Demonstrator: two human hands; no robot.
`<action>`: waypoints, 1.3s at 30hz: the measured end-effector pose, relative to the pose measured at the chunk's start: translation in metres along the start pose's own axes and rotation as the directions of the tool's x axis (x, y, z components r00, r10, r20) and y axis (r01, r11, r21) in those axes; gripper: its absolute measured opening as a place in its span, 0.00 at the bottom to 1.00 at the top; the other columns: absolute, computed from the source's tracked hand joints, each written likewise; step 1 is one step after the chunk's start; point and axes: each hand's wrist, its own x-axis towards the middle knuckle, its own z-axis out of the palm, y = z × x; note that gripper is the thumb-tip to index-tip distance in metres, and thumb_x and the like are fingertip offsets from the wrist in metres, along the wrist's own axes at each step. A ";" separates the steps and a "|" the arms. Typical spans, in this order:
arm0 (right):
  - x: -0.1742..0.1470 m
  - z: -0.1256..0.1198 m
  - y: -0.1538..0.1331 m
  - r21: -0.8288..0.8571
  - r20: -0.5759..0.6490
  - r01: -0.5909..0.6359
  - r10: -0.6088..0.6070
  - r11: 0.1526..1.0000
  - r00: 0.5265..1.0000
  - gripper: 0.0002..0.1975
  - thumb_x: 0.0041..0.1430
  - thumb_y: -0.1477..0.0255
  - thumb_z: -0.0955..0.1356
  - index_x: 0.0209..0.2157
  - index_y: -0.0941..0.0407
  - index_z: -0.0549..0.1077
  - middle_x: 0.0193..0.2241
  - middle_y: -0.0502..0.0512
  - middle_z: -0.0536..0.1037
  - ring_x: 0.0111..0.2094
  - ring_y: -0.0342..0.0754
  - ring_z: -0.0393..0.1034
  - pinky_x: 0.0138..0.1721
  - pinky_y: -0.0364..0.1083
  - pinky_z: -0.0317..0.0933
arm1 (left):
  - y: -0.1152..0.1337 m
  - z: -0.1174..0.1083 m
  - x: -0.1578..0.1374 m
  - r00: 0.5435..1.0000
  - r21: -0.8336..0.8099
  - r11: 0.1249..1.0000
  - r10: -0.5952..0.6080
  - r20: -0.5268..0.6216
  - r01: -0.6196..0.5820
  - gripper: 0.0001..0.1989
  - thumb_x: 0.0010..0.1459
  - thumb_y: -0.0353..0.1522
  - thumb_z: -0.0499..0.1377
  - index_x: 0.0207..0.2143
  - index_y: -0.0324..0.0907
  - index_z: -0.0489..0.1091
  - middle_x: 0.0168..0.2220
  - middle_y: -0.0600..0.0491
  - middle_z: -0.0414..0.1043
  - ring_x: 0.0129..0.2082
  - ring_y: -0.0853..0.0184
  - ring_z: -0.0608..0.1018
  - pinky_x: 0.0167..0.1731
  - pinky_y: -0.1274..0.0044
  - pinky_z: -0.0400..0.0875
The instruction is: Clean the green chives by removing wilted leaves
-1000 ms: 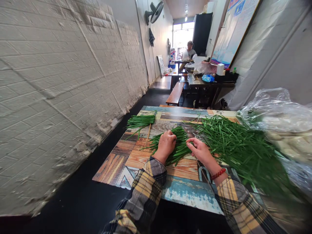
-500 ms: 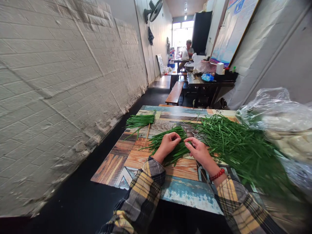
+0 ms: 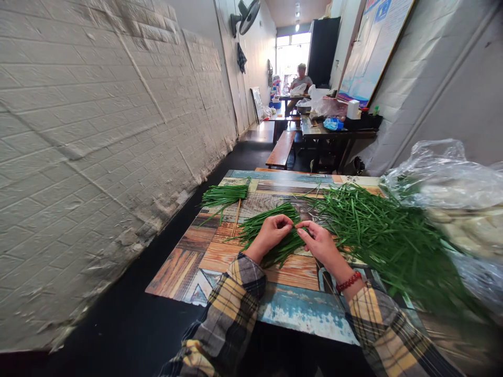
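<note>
Bunch of greens lies left of the pile, long axis slanting toward its far end, left hand over it, right hand pile-side; fingertips nearly meet, can't tell if gripping.

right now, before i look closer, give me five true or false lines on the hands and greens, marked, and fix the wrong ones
1. The red beaded bracelet is on the right wrist. True.
2. The loose heap of greens lies to the left of both hands. False: it lies to their right.
3. The left hand and right hand are held wide apart. False: their fingertips are close together.
4. The smaller bunch lies on the floor. False: it lies on the table, toward its far left.
5. Both sleeves are plaid. True.
</note>
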 end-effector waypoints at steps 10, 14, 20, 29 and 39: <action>-0.001 -0.001 -0.004 -0.027 0.005 -0.002 0.002 1.000 1.000 0.17 0.57 0.58 0.64 0.39 0.57 0.71 0.18 0.43 0.64 0.14 0.41 0.62 0.18 0.41 0.55 | -0.003 0.001 0.001 1.000 0.045 0.999 0.018 -0.004 -0.018 0.05 0.50 0.28 0.58 0.28 0.35 0.72 0.25 0.55 0.70 0.25 0.74 0.68 0.26 0.82 0.61; -0.001 0.000 -0.003 -0.023 0.006 0.002 -0.002 1.000 1.000 0.17 0.57 0.58 0.64 0.38 0.57 0.72 0.17 0.42 0.62 0.14 0.41 0.62 0.18 0.41 0.55 | -0.002 0.001 0.000 1.000 0.058 0.998 0.020 0.005 -0.020 0.06 0.50 0.29 0.58 0.28 0.35 0.72 0.25 0.55 0.70 0.25 0.74 0.68 0.26 0.82 0.60; 0.000 -0.001 -0.004 -0.033 0.005 -0.006 0.007 0.999 1.000 0.16 0.56 0.59 0.64 0.38 0.56 0.72 0.17 0.43 0.65 0.14 0.41 0.63 0.18 0.41 0.55 | -0.001 0.001 0.000 1.000 0.026 1.000 0.014 0.009 -0.014 0.05 0.50 0.29 0.59 0.28 0.35 0.73 0.25 0.55 0.70 0.24 0.74 0.68 0.26 0.82 0.61; -0.001 -0.001 -0.007 -0.040 0.006 0.009 -0.009 0.999 1.000 0.15 0.57 0.60 0.64 0.38 0.56 0.72 0.16 0.43 0.64 0.14 0.41 0.63 0.18 0.41 0.55 | 0.000 0.001 0.000 0.999 0.022 0.999 0.032 0.005 -0.032 0.05 0.50 0.29 0.59 0.28 0.35 0.73 0.25 0.54 0.70 0.25 0.74 0.68 0.26 0.82 0.61; 0.001 0.001 -0.001 0.047 -0.028 -0.020 0.022 0.999 0.999 0.21 0.54 0.60 0.66 0.48 0.55 0.66 0.18 0.41 0.60 0.14 0.40 0.60 0.16 0.41 0.59 | -0.009 0.002 0.003 0.995 0.140 0.985 0.103 0.008 -0.103 0.05 0.50 0.28 0.57 0.29 0.36 0.72 0.24 0.55 0.69 0.24 0.74 0.67 0.26 0.82 0.60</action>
